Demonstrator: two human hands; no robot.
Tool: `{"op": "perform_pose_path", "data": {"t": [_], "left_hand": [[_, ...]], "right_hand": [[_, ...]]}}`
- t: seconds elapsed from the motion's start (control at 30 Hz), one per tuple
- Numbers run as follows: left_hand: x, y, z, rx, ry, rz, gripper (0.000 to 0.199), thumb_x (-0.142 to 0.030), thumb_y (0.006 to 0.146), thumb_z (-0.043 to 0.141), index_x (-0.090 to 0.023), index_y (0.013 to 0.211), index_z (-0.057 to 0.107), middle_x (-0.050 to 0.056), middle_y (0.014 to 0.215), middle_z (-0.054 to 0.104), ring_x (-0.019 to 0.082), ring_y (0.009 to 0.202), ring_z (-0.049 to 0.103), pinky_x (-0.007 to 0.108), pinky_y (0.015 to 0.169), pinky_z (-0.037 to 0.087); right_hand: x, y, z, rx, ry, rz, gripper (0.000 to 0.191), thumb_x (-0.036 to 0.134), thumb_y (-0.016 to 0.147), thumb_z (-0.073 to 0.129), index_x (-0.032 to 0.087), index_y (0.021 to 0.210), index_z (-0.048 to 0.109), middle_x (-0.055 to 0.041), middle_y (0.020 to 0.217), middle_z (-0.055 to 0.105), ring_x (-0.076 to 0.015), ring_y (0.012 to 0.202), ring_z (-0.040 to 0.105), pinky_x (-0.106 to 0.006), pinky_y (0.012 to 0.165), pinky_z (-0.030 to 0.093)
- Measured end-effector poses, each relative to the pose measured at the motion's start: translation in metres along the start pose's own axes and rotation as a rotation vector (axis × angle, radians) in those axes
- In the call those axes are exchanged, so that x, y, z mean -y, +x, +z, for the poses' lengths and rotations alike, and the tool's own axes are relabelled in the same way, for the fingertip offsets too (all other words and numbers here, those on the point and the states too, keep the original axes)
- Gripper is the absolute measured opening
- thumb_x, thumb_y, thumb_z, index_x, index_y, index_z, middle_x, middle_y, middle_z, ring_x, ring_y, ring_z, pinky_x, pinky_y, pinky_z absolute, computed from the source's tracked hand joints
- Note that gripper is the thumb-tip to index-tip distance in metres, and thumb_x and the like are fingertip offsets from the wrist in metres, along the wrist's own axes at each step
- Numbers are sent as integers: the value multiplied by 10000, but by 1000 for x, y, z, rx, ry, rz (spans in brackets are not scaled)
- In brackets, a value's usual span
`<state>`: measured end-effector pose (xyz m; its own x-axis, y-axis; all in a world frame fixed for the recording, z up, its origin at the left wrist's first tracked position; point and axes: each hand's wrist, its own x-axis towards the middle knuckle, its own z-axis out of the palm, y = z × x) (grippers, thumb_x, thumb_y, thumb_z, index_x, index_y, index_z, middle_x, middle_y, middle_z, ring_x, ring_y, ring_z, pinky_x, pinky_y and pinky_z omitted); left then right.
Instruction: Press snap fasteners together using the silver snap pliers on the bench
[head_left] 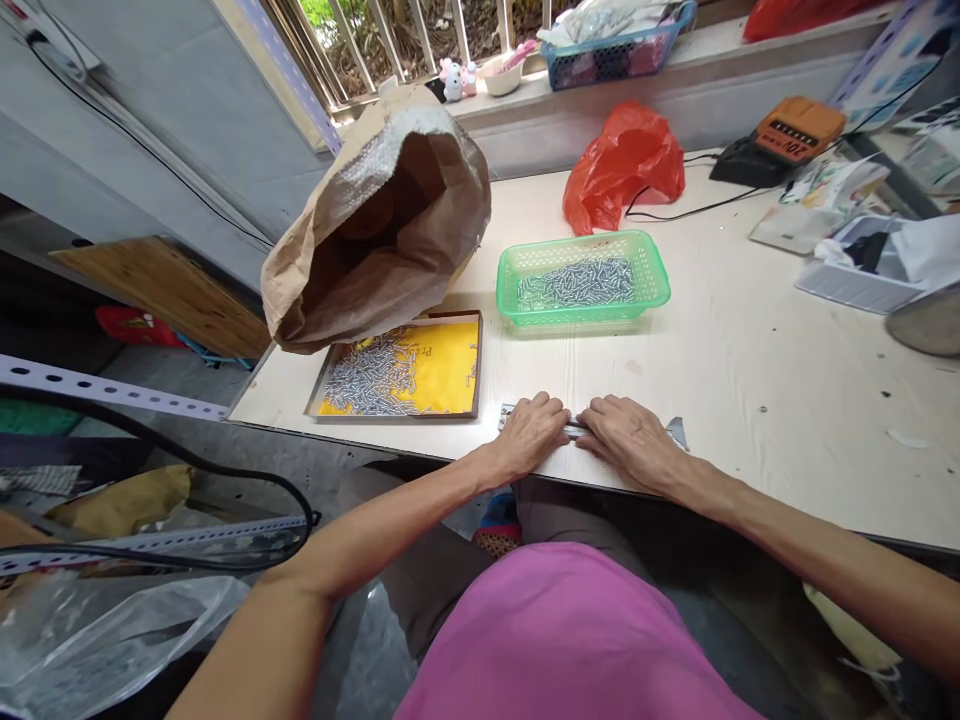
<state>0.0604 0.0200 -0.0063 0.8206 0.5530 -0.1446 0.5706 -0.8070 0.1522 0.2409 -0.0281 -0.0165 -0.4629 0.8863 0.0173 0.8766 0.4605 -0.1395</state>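
Observation:
A narrow metal strip (576, 431) lies at the table's front edge, mostly covered by my two hands. My left hand (534, 432) is closed over its left part, and a metal end piece (506, 413) sticks out beyond the fingers. My right hand (628, 440) is closed over the right part, with a grey pointed tip (677, 432) showing past the wrist. To the left, a shallow tray (478, 365) with a yellow bottom holds many small metal pins (371, 378). Behind my hands, a green basket (583, 317) holds more metal pins (592, 282).
A large open paper bag (442, 250) leans over the tray. Farther back are a red plastic bag (626, 165), an orange battery on a black charger (799, 130) and a cable. At the right stands a white bin (855, 285). The table's front edge runs below my hands.

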Motion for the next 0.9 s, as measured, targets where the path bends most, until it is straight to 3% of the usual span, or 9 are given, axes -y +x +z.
{"op": "perform_pose_path", "data": {"t": [0.1, 0.2, 0.33, 0.43, 0.63, 0.73, 0.83, 0.9], "left_hand": [[0, 4, 3, 4, -2, -31, 163, -302, 903, 525, -155, 947, 581, 71, 978, 591, 241, 988, 502, 342, 755, 436], [1, 3, 6, -20, -34, -57, 195, -309, 896, 537, -146, 999, 572, 87, 1012, 598, 251, 1015, 517, 364, 801, 459], [-9, -14, 21, -213, -88, -84, 276, -213, 910, 481, -140, 1176, 498, 144, 1277, 515, 264, 1216, 460, 429, 993, 411], [-29, -29, 39, -332, -139, -22, 360, -96, 919, 356, -161, 1259, 455, 139, 1413, 419, 252, 1356, 334, 454, 1076, 352], [-60, -32, 51, -378, -273, -47, 297, -221, 969, 329, -153, 1200, 502, 115, 1234, 586, 234, 1288, 441, 481, 1100, 318], [-60, -27, 51, -397, -300, -47, 318, -246, 970, 340, -145, 1236, 481, 125, 1249, 573, 235, 1299, 423, 481, 1102, 310], [-61, -30, 53, -431, -300, -23, 323, -252, 957, 384, -122, 1232, 494, 141, 1233, 575, 244, 1254, 461, 448, 1063, 364], [-64, -40, 52, -457, -298, 65, 263, -243, 946, 417, -115, 1122, 563, 122, 1097, 632, 223, 1116, 556, 374, 969, 448]], "right_hand": [[2, 1, 3, -6, 4, 2, 247, 276, 937, 432, 170, 780, 591, -78, 782, 591, -200, 752, 528, -329, 699, 356], [-5, 4, 1, -34, -5, 11, 228, 335, 922, 468, 165, 888, 616, -94, 846, 601, -216, 796, 527, -330, 701, 364], [-28, 12, -3, 28, 61, -83, 424, 521, 860, 520, 169, 1078, 610, -104, 916, 601, -224, 812, 527, -333, 715, 379], [-44, 21, 1, 16, 131, -96, 387, 475, 916, 432, 178, 1066, 629, -104, 942, 611, -208, 831, 536, -327, 734, 371], [-58, 47, 0, -84, -8, 68, 302, 395, 919, 455, 197, 860, 675, -76, 884, 644, -224, 859, 523, -362, 747, 314], [-38, 60, -14, -111, -29, 14, 256, 363, 908, 491, 194, 938, 680, -86, 936, 646, -231, 895, 506, -365, 760, 301], [3, 71, -23, -46, 45, -268, 212, 322, 905, 507, 242, 1003, 677, -71, 999, 625, -215, 927, 475, -340, 751, 299], [32, 77, -21, 38, 76, -452, 175, 311, 898, 523, 268, 933, 689, -57, 974, 616, -213, 941, 458, -334, 740, 294]]}}
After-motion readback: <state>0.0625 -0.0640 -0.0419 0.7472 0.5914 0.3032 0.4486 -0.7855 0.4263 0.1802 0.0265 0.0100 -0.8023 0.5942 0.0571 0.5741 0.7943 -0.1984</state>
